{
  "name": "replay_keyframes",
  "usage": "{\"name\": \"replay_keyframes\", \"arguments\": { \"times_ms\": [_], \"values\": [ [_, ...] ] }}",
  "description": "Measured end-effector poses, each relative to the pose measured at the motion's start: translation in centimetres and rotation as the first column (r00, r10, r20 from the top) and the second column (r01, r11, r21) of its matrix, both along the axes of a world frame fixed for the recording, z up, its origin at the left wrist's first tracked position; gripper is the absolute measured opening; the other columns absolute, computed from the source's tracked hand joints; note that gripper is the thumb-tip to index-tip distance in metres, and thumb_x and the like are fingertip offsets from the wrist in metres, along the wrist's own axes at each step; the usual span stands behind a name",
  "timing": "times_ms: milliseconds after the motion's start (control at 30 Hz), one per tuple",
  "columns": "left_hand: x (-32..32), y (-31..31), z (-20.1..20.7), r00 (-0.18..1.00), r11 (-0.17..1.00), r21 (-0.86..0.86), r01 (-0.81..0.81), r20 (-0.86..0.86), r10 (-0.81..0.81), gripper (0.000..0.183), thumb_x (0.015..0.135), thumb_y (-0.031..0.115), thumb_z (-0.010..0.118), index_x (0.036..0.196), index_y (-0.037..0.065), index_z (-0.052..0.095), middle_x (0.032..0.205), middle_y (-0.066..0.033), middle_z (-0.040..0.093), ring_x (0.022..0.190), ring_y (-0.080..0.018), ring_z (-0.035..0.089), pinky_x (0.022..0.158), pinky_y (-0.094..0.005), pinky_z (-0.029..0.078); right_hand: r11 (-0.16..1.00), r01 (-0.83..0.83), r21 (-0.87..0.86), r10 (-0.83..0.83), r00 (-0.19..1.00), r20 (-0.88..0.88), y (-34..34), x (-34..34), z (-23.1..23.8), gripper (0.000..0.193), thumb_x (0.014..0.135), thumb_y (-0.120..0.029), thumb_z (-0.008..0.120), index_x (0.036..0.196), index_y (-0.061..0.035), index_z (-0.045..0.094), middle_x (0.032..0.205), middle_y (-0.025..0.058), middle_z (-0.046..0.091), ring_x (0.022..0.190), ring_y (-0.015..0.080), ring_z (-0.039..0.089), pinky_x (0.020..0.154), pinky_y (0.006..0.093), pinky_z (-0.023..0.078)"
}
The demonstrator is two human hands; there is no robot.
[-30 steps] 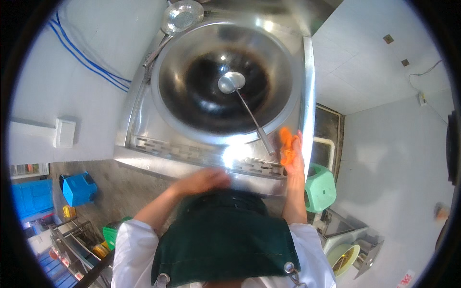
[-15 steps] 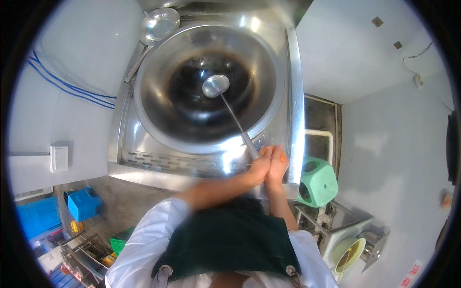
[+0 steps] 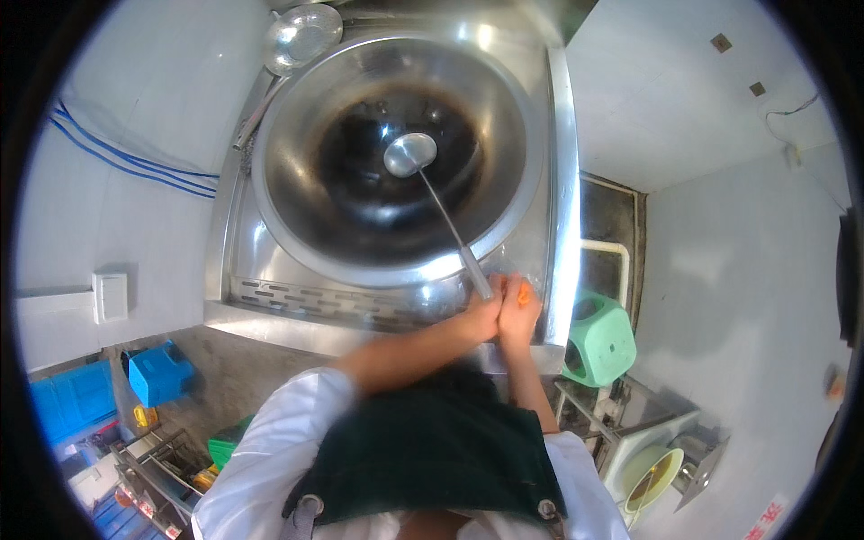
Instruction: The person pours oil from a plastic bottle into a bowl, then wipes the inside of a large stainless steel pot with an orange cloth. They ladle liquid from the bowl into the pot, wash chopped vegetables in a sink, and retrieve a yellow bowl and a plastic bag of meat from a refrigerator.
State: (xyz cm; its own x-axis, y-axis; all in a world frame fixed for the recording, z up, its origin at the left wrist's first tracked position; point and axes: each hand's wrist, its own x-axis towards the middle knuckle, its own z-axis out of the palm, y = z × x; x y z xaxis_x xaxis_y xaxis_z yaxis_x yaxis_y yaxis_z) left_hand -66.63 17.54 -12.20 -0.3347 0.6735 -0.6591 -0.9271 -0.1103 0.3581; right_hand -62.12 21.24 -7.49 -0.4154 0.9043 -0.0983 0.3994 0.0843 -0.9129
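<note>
Close together at the stove's front right corner are my left hand [image 3: 484, 317] and my right hand [image 3: 517, 322], pressed against each other with fingers curled. A small orange piece [image 3: 524, 294] shows at the top of my right hand, its kind too small to make out. What my left hand may hold is hidden. A metal ladle [image 3: 410, 155] lies with its bowl in the wide steel wok [image 3: 297, 243] and its handle across the near right rim. The handle's end reaches my left hand; whether they touch I cannot tell.
A round metal strainer [image 3: 302, 40] with a long handle lies at the wok's far left. Slots run along the steel stove's [image 3: 261, 326] front. A green stool [image 3: 605, 342] stands at the right, a blue stool [image 3: 160, 373] at the left. A light green bucket [image 3: 655, 481] sits lower right.
The view has shifted slightly. Both hands stay together by the ladle's handle end, and the orange piece shows more. The ladle still rests in the wok.
</note>
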Motion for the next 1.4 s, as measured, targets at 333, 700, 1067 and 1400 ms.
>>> {"name": "replay_keyframes", "arguments": {
  "times_ms": [333, 700, 1067, 1400],
  "values": [
    [-1.0, -0.3, 1.8, 0.987, 0.969, 0.190, -0.158, 0.026, 0.156, 0.026, 0.104, 0.033, 0.049, 0.098, 0.008, 0.053, 0.093, -0.0047, 0.057, 0.088, -0.0166, 0.058, 0.081, -0.0344, 0.051, 0.971, -0.052, 0.235, 0.039, 0.997, 0.060, 0.0, 1.0, -0.1, 0.039, 0.102, -0.033, 0.045, 0.099, 0.0022, 0.062, 0.100, 0.0200, 0.062, 0.093, 0.0324, 0.061, 0.085, 0.0407, 0.047],
    [-1.3, -0.8, -0.1, 0.986, 0.999, 0.019, -0.041, 0.162, 0.037, 0.008, 0.099, 0.017, 0.053, 0.094, 0.011, 0.057, 0.086, -0.0023, 0.056, 0.077, -0.0162, 0.056, 0.066, -0.0305, 0.048, 0.989, -0.126, 0.071, 0.107, 0.968, 0.226, -0.4, 0.8, 0.2, 0.027, 0.098, -0.021, 0.054, 0.088, 0.0015, 0.066, 0.077, 0.0202, 0.066, 0.076, 0.0328, 0.067, 0.070, 0.0399, 0.051],
    [-7.8, -5.8, 5.6, 0.882, 0.940, 0.294, -0.172, 0.472, 0.013, 0.039, 0.096, 0.019, 0.050, 0.134, 0.010, 0.051, 0.119, -0.0128, 0.057, 0.118, -0.0252, 0.054, 0.100, -0.0445, 0.043, 0.694, -0.393, -0.603, -0.175, 0.720, -0.671, 10.4, 4.4, 5.0, 0.037, 0.101, -0.019, 0.052, 0.137, -0.0091, 0.047, 0.132, 0.0087, 0.055, 0.114, 0.0221, 0.059, 0.093, 0.0337, 0.050],
    [-13.3, -19.5, 7.8, 0.487, 0.679, -0.731, -0.059, -0.615, -0.620, 0.033, 0.092, 0.025, 0.065, 0.115, 0.005, 0.052, 0.073, -0.0074, 0.058, 0.062, -0.0247, 0.059, 0.056, -0.0373, 0.048, 0.777, -0.361, 0.515, 0.262, 0.930, 0.258, 10.1, -10.1, 12.9, 0.034, 0.103, -0.028, 0.048, 0.128, -0.0075, 0.057, 0.108, 0.0174, 0.067, 0.099, 0.0271, 0.066, 0.086, 0.0348, 0.052]
  ]
}}
